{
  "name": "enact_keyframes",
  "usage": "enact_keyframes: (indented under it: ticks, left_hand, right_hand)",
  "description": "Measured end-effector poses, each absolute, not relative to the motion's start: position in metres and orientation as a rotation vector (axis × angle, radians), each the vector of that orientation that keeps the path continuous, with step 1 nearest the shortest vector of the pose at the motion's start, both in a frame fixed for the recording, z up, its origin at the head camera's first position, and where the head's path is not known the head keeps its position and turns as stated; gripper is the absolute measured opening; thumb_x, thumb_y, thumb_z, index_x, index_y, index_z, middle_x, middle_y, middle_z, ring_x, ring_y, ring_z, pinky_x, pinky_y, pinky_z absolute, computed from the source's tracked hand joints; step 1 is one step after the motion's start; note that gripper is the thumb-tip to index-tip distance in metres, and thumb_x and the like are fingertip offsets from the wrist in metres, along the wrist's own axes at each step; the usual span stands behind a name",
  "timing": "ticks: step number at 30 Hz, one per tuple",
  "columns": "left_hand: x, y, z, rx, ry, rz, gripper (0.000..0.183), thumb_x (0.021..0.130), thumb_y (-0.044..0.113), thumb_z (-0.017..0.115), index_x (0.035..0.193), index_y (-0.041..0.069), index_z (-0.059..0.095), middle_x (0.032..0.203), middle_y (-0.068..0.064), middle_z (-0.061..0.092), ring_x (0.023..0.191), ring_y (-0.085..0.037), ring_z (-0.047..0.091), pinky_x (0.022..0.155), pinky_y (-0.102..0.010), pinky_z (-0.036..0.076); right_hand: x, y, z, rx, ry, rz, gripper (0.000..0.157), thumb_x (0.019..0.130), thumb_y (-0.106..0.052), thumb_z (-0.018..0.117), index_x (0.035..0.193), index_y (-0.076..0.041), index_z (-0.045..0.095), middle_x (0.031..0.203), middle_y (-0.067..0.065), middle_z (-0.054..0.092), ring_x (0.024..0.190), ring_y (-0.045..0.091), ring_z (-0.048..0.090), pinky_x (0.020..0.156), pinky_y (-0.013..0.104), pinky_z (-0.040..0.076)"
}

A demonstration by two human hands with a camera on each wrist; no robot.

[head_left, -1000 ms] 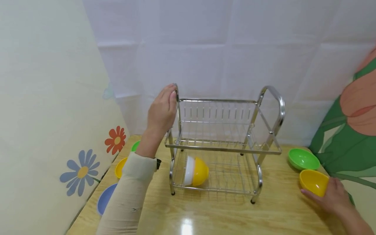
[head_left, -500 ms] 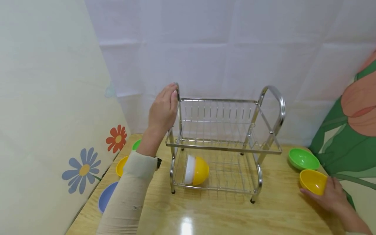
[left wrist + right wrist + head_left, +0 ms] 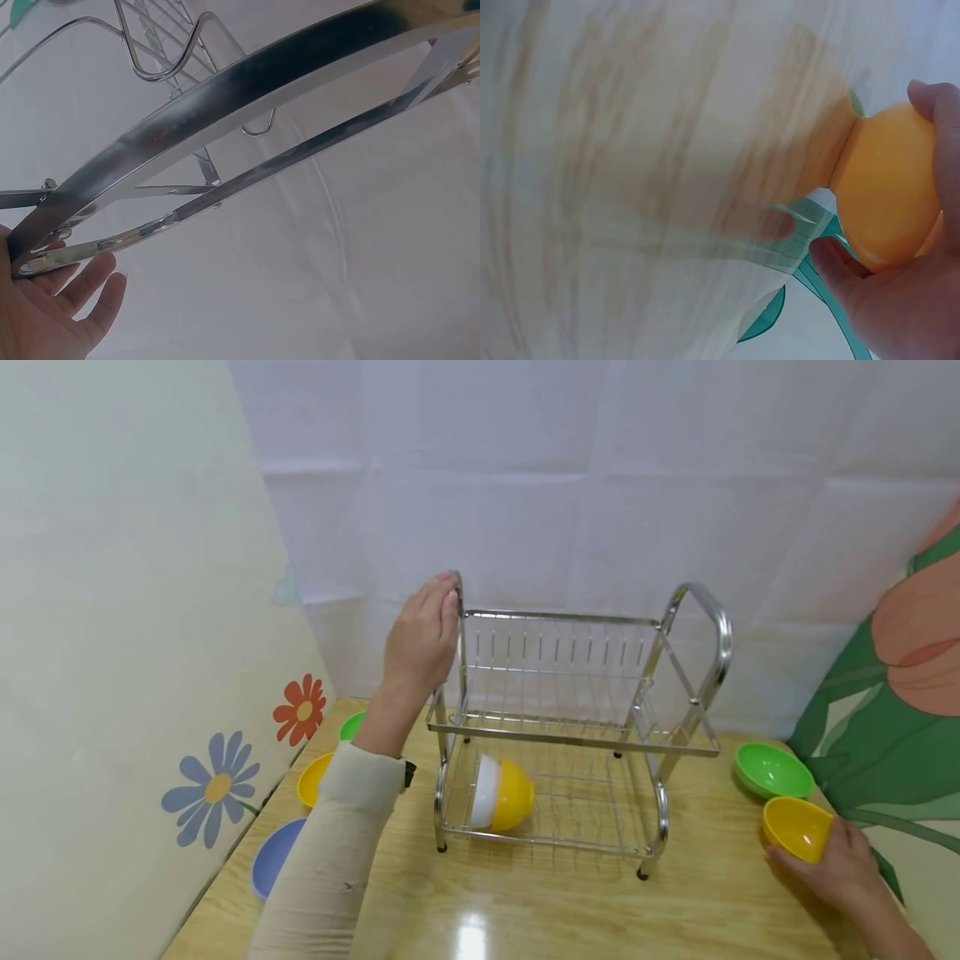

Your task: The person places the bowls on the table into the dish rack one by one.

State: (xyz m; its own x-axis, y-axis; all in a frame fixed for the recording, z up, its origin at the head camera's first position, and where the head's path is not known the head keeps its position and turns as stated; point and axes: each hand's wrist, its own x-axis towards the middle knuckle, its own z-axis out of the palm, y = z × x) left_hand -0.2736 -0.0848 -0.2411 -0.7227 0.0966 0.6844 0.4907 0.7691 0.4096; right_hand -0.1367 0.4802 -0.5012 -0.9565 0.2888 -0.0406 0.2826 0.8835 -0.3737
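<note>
My right grip (image 3: pixel 847 870) is pinching the yellow bowl (image 3: pixel 793 828), right beside the green bowl (image 3: pixel 774 771), and my left grip (image 3: pixel 420 639) is holding the metal rack (image 3: pixel 577 740) by its arch!

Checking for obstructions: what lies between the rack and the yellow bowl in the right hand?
In the head view, only bare table separates rack and yellow bowl.

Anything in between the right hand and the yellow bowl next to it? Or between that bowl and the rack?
Nothing visible either way. The right hand grips the yellow bowl directly; only tabletop shows between it and the rack. The green bowl sits behind, off that line.
</note>
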Motion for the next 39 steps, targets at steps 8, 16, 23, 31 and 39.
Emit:
enact_keyframes:
  ticks: [8,16,23,31,39]
  left_hand:
    - [-0.273,-0.084,-0.24,-0.443,-2.307,-0.743,0.048,0.109,0.034,0.029,0.145,0.012,0.052,0.154,-0.003,0.049,0.141,-0.025,0.047,0.117,-0.042,0.04]
    - [-0.272,-0.084,-0.237,-0.46,-2.344,-0.713,0.049,0.109,0.035,0.028,0.147,0.013,0.049,0.156,-0.002,0.046,0.141,-0.027,0.047,0.117,-0.043,0.04]
    - [-0.272,-0.088,-0.235,-0.466,-2.361,-0.715,0.049,0.109,0.036,0.027,0.148,0.015,0.048,0.157,-0.001,0.044,0.142,-0.027,0.046,0.12,-0.045,0.035]
    - [-0.271,-0.09,-0.237,-0.458,-2.363,-0.744,0.051,0.109,0.038,0.025,0.149,0.015,0.047,0.158,0.001,0.043,0.146,-0.02,0.04,0.124,-0.04,0.027]
    - [-0.271,-0.091,-0.236,-0.446,-2.347,-0.751,0.051,0.109,0.038,0.024,0.148,0.015,0.048,0.157,0.0,0.044,0.147,-0.019,0.039,0.126,-0.037,0.022]
  right_hand:
    - [-0.136,0.481,-0.496,-0.512,-3.047,0.603,0.122,0.087,-0.06,0.065,0.14,0.028,-0.001,0.131,0.052,0.009,0.11,0.062,0.026,0.089,0.072,0.038]
    - [-0.129,0.475,-0.49,-0.513,-3.013,0.626,0.12,0.088,-0.057,0.064,0.141,0.03,-0.001,0.131,0.055,0.012,0.113,0.063,0.023,0.091,0.073,0.035]
    - [-0.124,0.471,-0.488,-0.473,-3.007,0.604,0.12,0.089,-0.057,0.064,0.142,0.029,0.0,0.13,0.055,0.013,0.114,0.063,0.022,0.09,0.074,0.037]
    - [-0.124,0.461,-0.481,-0.257,-2.857,0.558,0.109,0.087,-0.049,0.07,0.14,0.029,0.015,0.126,0.054,0.022,0.112,0.063,0.026,0.086,0.071,0.035]
    - [-0.126,0.432,-0.461,-0.088,-2.717,0.591,0.109,0.081,-0.039,0.078,0.145,0.024,0.017,0.132,0.053,0.026,0.114,0.063,0.029,0.094,0.074,0.03]
